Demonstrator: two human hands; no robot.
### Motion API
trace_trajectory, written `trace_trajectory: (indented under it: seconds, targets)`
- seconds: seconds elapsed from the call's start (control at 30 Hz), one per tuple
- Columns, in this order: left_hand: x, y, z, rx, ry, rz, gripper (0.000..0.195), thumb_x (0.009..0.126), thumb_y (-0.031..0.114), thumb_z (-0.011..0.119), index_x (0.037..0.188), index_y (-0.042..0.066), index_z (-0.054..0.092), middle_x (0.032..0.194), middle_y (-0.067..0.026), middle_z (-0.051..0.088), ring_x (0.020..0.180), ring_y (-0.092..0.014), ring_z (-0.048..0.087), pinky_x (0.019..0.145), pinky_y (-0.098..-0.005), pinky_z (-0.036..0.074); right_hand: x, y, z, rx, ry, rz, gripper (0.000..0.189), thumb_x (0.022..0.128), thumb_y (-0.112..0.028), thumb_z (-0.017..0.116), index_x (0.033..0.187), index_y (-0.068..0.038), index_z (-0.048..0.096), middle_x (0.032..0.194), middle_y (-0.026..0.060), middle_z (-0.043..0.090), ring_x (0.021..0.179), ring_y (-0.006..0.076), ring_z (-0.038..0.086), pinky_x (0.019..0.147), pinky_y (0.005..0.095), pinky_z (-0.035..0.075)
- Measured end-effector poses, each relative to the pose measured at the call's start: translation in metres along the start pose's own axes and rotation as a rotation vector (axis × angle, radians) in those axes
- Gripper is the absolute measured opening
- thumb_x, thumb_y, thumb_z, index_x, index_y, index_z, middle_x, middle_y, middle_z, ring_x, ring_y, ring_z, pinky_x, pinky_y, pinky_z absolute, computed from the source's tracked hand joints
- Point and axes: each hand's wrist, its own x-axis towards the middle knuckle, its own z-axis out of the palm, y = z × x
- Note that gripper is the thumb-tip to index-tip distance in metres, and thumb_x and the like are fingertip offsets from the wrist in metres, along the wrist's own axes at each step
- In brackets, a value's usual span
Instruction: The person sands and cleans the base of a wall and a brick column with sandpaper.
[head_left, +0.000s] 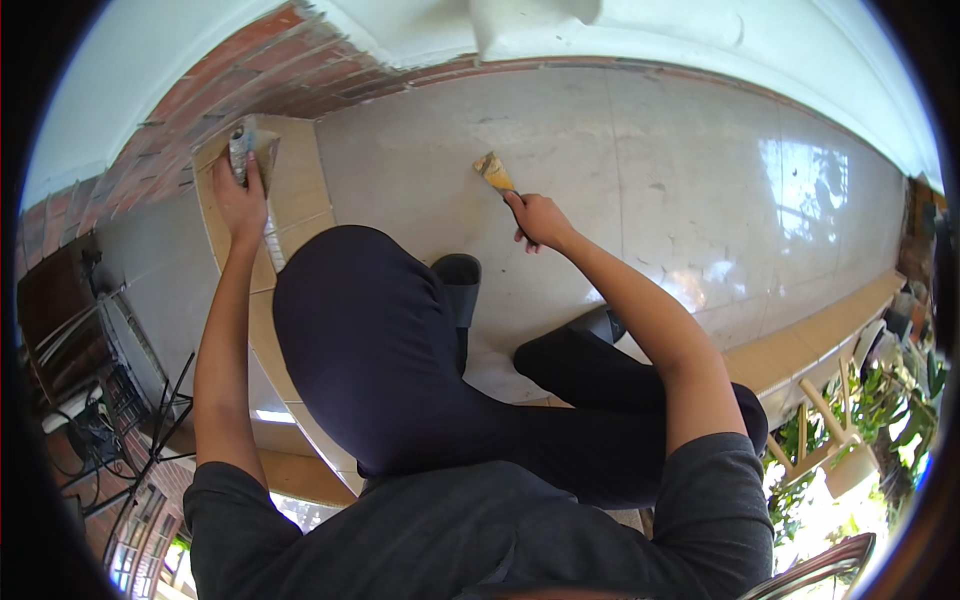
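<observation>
At the upper left, my left hand (241, 201) holds a whitish, cylindrical thing, perhaps a can or a roll (238, 150), at the far end of the tan tiled ledge (300, 180). Beside it lies or stands a flat brownish piece (264, 150), whose kind I cannot tell. My right hand (541, 222) is closed around the dark handle of a putty knife (496, 174). Its broad blade, smeared yellowish, points up and left above the grey tiled floor (555, 135). Whether the blade touches the floor cannot be told.
A brick band (247, 67) runs under the white wall (675, 30). My knees and dark slippers (457, 271) are close below my hands. Another tan tiled edge (817, 326) borders the floor at right, with a wooden chair (825, 442) and plants beyond. Black metal stands (161, 427) are at left.
</observation>
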Motion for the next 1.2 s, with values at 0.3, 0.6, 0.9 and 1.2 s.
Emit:
trace_trajectory:
  seconds: [0.3, 0.6, 0.9, 1.2]
  targets:
    - [0.001, 0.012, -0.005, -0.035, 0.01, -0.011, 0.041, 0.104, 0.028, 0.063, 0.133, -0.001, 0.061, 0.126, -0.0237, 0.065, 0.122, -0.043, 0.057, 0.108, -0.0517, 0.041, 0.095, -0.131, 0.049, 0.034, 0.137, -0.088, 0.064, 0.11, -0.048, 0.044, 0.095, 0.009, 0.067, 0.069, 0.0154, 0.073, 0.046, 0.0251, 0.068, 0.043, 0.0377, 0.058]
    - [0.005, 0.011, -0.008, -0.024, -0.028, -0.022, 0.042, 0.105, 0.028, 0.062, 0.135, -0.001, 0.06, 0.129, -0.0234, 0.064, 0.123, -0.043, 0.056, 0.109, -0.051, 0.04, 0.132, -0.103, -0.018, -0.473, 0.335, -0.091, 0.074, 0.095, -0.071, 0.058, 0.104, 0.0, 0.078, 0.092, 0.0185, 0.078, 0.093, 0.0362, 0.077, 0.08, 0.0478, 0.06]
    - [0.006, 0.014, -0.004, -0.011, -0.01, -0.011, 0.04, 0.103, 0.029, 0.063, 0.132, 0.001, 0.063, 0.126, -0.0219, 0.066, 0.122, -0.043, 0.056, 0.108, -0.0521, 0.04, 0.134, -0.15, -0.049, -0.729, 0.601, -0.27, 0.07, 0.084, -0.075, 0.07, 0.088, -0.006, 0.08, 0.092, 0.0155, 0.078, 0.096, 0.0352, 0.076, 0.083, 0.0462, 0.058]
    - [0.003, 0.014, -0.011, 0.008, 0.004, -0.008, 0.039, 0.102, 0.027, 0.063, 0.13, 0.0, 0.063, 0.125, -0.0222, 0.066, 0.121, -0.043, 0.057, 0.108, -0.0521, 0.04, 0.127, -0.129, -0.059, -0.732, 0.498, -0.344, 0.069, 0.082, -0.076, 0.071, 0.085, -0.007, 0.081, 0.087, 0.014, 0.078, 0.091, 0.0333, 0.076, 0.08, 0.0451, 0.059]
